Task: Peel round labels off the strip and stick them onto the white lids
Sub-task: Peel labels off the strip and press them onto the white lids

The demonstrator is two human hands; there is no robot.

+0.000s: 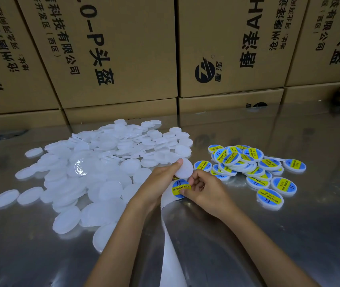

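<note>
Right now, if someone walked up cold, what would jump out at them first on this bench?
Probably the big heap of plain white round plastic lids spread across the left of the shiny metal table. To its right lies a smaller cluster of lids with blue and yellow round labels. Front and centre, the left hand holds a bare white lid while the right hand pinches a blue and yellow label at the white backing strip.
</note>
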